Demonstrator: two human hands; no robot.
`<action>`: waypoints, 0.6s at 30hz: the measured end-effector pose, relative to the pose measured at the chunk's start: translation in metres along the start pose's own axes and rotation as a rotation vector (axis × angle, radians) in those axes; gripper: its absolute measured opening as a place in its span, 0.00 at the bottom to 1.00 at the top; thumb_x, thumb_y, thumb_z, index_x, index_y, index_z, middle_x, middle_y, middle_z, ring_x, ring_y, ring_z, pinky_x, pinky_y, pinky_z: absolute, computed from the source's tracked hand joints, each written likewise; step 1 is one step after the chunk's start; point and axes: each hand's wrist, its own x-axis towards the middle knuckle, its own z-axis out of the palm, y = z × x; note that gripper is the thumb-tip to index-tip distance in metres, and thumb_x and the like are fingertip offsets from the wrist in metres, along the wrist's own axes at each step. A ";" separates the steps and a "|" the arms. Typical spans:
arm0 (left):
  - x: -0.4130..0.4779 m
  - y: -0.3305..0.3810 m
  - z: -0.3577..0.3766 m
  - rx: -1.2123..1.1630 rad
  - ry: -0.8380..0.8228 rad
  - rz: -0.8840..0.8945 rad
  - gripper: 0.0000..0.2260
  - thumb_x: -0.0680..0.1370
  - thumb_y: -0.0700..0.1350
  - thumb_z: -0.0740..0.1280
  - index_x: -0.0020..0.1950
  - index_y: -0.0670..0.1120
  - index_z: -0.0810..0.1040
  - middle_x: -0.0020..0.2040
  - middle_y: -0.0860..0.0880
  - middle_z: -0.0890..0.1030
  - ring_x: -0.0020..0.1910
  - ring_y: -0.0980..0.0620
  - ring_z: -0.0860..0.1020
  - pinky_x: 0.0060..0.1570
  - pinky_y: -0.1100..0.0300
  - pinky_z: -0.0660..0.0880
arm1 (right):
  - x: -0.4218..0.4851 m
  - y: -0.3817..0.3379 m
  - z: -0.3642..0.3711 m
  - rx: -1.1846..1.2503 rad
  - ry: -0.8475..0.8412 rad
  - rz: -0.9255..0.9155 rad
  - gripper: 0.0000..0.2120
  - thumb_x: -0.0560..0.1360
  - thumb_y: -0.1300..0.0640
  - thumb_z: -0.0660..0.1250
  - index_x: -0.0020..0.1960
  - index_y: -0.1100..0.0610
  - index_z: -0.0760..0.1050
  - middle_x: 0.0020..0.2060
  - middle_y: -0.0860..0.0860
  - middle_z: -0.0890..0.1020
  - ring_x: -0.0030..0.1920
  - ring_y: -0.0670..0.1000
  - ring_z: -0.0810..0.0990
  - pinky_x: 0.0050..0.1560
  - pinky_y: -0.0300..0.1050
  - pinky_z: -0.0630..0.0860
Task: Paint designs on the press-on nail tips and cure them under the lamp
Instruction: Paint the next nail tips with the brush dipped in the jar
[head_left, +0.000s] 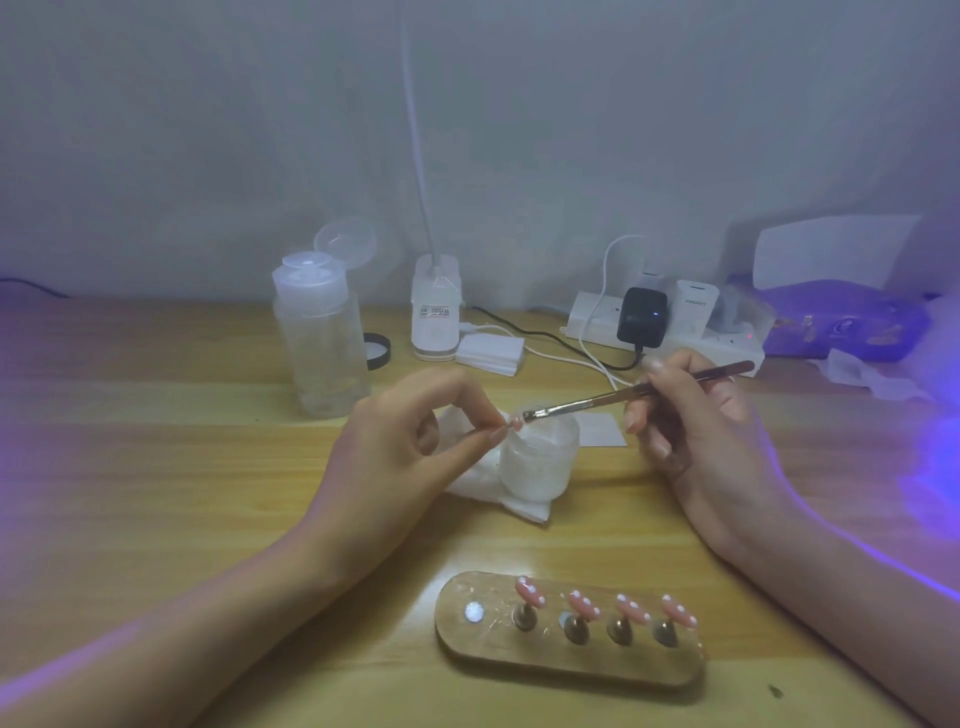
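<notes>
Four pink white-dotted nail tips (583, 606) sit on metal pegs (576, 631) in the oval wooden holder (566, 667), nearer the wrists than the fingers, with one slot vacant. A fifth small pink press-on nail tip (516, 422) is pinched between the left hand (410, 441) thumb and forefinger; can't tell whether they grip the tip itself or its peg. Right hand (696, 415) fingers wrap the thin brown-handled brush (597, 399) pen-style, bristles touching or just beside the tip, just past the left fingertips. Frosted white jar (540, 462) on crumpled white tissue (475, 486) sits just below the left fingertips, between both hands. Tip is likely very light, thin stiff plastic, slick where wet: hold by peg or edges, fingers off the painted face, light brush pressure.
</notes>
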 end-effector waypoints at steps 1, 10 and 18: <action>0.000 0.000 0.000 -0.005 0.000 0.004 0.06 0.74 0.53 0.72 0.41 0.52 0.80 0.42 0.53 0.80 0.29 0.55 0.63 0.32 0.61 0.63 | 0.000 0.000 0.000 0.008 -0.013 -0.003 0.13 0.77 0.51 0.66 0.34 0.49 0.72 0.27 0.52 0.79 0.22 0.46 0.66 0.24 0.35 0.62; 0.000 0.000 0.000 -0.010 -0.001 0.023 0.06 0.75 0.53 0.72 0.41 0.53 0.79 0.43 0.52 0.79 0.30 0.55 0.63 0.33 0.61 0.64 | 0.000 -0.001 0.001 0.001 -0.030 -0.018 0.11 0.73 0.48 0.67 0.35 0.49 0.72 0.27 0.53 0.79 0.21 0.46 0.66 0.24 0.35 0.61; 0.000 0.002 -0.001 -0.011 -0.003 0.027 0.06 0.75 0.50 0.74 0.41 0.52 0.79 0.43 0.53 0.79 0.30 0.54 0.64 0.33 0.60 0.64 | 0.001 0.000 0.000 -0.015 -0.024 -0.007 0.12 0.72 0.46 0.69 0.37 0.51 0.71 0.28 0.54 0.80 0.21 0.46 0.68 0.23 0.34 0.64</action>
